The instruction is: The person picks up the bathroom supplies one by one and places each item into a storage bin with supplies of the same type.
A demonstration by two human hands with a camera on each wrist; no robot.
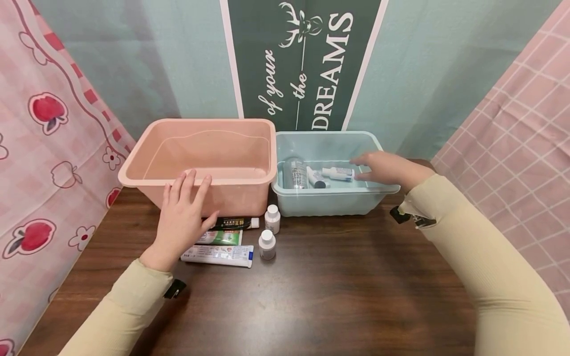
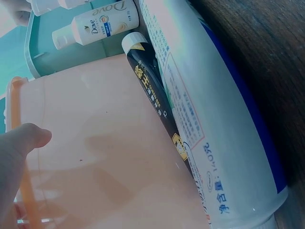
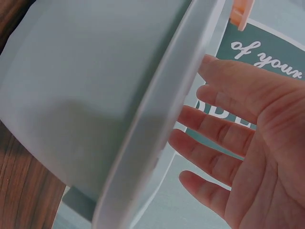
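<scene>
My left hand (image 1: 189, 202) lies with straight fingers over the near ends of three tubes, fingertips up against the front wall of the pink bin (image 1: 147, 180). It holds nothing. The tubes are a black one (image 1: 236, 223), a green one (image 1: 224, 238) and a white one with a blue cap (image 1: 220, 255). In the left wrist view a fingertip (image 2: 26, 138) meets the pink wall (image 2: 105, 162) beside the black tube (image 2: 155, 102). My right hand (image 1: 362, 168) hovers open inside the blue bin (image 1: 329, 202), beside a small white bottle (image 1: 338, 173). The right wrist view shows its spread fingers (image 3: 224, 129) past the bin's rim (image 3: 157, 114).
Two small white capped bottles (image 1: 272, 219) (image 1: 266, 244) stand on the dark wooden table (image 1: 334, 287) between the tubes and the blue bin. A clear bottle (image 1: 295, 173) and another bottle (image 1: 317, 179) lie in the blue bin. Curtains hang left, right and behind.
</scene>
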